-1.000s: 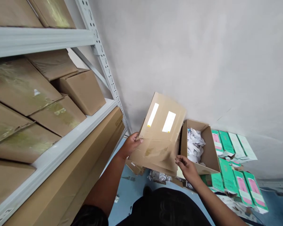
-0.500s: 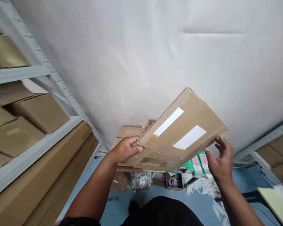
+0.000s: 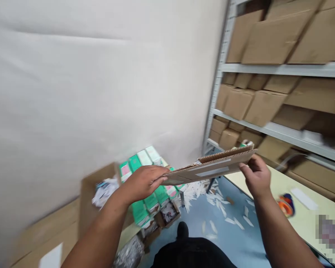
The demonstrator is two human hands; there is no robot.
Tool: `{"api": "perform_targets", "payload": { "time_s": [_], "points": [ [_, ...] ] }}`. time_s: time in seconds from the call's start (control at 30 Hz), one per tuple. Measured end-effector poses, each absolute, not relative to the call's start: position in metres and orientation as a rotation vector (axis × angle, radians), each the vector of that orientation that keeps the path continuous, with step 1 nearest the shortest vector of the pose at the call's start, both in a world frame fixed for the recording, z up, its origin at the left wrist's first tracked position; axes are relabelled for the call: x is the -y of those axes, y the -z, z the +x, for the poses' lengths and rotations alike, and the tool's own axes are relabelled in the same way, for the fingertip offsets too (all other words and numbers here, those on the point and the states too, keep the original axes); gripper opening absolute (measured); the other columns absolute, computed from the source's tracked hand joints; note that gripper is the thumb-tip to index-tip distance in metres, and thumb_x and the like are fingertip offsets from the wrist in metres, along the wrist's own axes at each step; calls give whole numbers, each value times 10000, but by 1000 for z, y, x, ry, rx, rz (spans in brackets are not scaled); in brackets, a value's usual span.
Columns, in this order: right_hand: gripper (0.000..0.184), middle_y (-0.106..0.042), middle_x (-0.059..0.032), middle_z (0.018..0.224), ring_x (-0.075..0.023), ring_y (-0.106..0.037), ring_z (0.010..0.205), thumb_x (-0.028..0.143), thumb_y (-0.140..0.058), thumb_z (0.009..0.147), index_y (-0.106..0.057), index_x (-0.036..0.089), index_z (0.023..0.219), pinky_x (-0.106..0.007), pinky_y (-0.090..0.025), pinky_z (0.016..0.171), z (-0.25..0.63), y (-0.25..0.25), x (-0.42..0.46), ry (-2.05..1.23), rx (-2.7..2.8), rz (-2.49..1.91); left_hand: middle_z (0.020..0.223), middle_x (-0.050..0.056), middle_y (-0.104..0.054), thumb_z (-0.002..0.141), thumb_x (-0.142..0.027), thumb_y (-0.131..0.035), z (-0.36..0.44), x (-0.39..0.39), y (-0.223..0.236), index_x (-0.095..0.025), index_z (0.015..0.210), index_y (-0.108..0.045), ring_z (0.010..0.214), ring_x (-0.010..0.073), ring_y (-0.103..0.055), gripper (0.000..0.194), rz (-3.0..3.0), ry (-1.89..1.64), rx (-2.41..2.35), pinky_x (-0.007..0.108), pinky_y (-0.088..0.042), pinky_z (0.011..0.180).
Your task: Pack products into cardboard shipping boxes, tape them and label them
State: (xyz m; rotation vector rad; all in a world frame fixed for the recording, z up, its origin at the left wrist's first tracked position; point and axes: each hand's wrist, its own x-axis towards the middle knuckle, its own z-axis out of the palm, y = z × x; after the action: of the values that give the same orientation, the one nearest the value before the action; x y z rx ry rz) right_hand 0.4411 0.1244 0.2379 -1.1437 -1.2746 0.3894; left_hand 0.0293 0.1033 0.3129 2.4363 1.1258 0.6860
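Observation:
A flattened cardboard box (image 3: 190, 174) is held up between my two hands in front of my body, its layered edge turned toward me and white labels on its face. My left hand (image 3: 145, 182) pinches its left end, thumb on the near face. At the other end, my right hand (image 3: 255, 175) grips the right corner with the thumb in front and the fingers behind. Below and behind the cardboard stand several green and white boxes (image 3: 139, 212), partly covered by it and by my left hand.
An open carton (image 3: 85, 197) with crumpled paper stands at left. Metal shelving (image 3: 284, 69) with many brown boxes fills the right. A pale table (image 3: 298, 219) bears an orange and blue object (image 3: 286, 204). White paper strips (image 3: 220, 208) litter the blue floor.
My view has swung right, from the left shelving to the right shelving and table. My right hand has closed on the cardboard's right corner, and the cardboard is now tilted nearly edge-on.

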Motion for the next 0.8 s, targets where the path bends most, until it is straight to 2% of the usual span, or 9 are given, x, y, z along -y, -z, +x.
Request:
{"api": "perform_targets", "payload": {
  "time_s": [0.13,0.2,0.27,0.4,0.47,0.57,0.67,0.73,0.8],
  "points": [
    [244,-734,-34,852,-216,-643,798,338,-750,726,-726,197,924,-329,-524,728,486,-220,-120,-550,1110,-1271,964,33,-773,997,-370,-583,80,-176,-310,-312,1113,-760,927,243,-702,219,2691,-604,-872,332,-494,865],
    [202,-713,-13,782,-202,-611,755,302,-723,685,-723,195,856,-307,-492,689,506,-211,-117,-489,932,-1307,915,43,-759,996,-394,-594,103,-209,-312,-291,1049,-754,904,247,-697,197,2831,-626,-808,357,-502,871],
    [187,-696,3,750,-190,-583,733,276,-698,659,-722,193,824,-293,-461,674,523,-202,-114,-377,762,-1343,984,66,-758,958,-441,-657,122,-244,-311,-272,1044,-739,979,275,-695,207,2889,-800,-804,415,-501,960],
    [199,-702,9,779,-190,-579,750,277,-694,661,-727,190,837,-296,-442,697,551,-182,-101,-217,516,-1380,1393,127,-640,818,-563,-793,170,-315,-277,-251,1331,-614,1340,361,-554,627,2507,-1309,-899,546,-378,1183],
    [199,-695,8,784,-192,-574,759,296,-702,668,-724,188,833,-300,-439,703,563,-173,-94,-154,450,-1397,1489,155,-559,817,-624,-768,206,-344,-243,-234,1463,-482,1354,335,-558,808,2167,-1256,-745,515,-425,1161],
    [192,-669,9,755,-189,-546,752,333,-699,685,-710,186,809,-300,-423,692,583,-160,-85,-74,392,-1496,1476,161,-567,830,-638,-742,272,-369,-189,-247,1517,-378,1332,295,-588,869,1677,-1036,-583,469,-456,1129],
    [185,-639,10,716,-190,-520,740,367,-680,700,-681,193,764,-297,-408,669,613,-141,-83,-43,336,-1591,1344,96,-639,810,-576,-767,338,-381,-146,-300,1430,-461,1227,249,-636,745,1300,-979,-660,401,-502,1028],
    [191,-637,4,713,-196,-521,746,385,-661,711,-668,198,750,-297,-409,661,638,-123,-87,-53,318,-1625,1189,57,-671,820,-603,-723,377,-388,-126,-282,1245,-573,1079,215,-659,553,1155,-968,-737,346,-519,914],
    [202,-648,-2,718,-203,-532,753,397,-638,723,-668,201,763,-299,-419,660,667,-104,-95,-85,319,-1652,1010,18,-653,814,-608,-708,414,-396,-110,-250,1025,-588,939,183,-637,433,1114,-994,-781,301,-502,828]
  ]
}}
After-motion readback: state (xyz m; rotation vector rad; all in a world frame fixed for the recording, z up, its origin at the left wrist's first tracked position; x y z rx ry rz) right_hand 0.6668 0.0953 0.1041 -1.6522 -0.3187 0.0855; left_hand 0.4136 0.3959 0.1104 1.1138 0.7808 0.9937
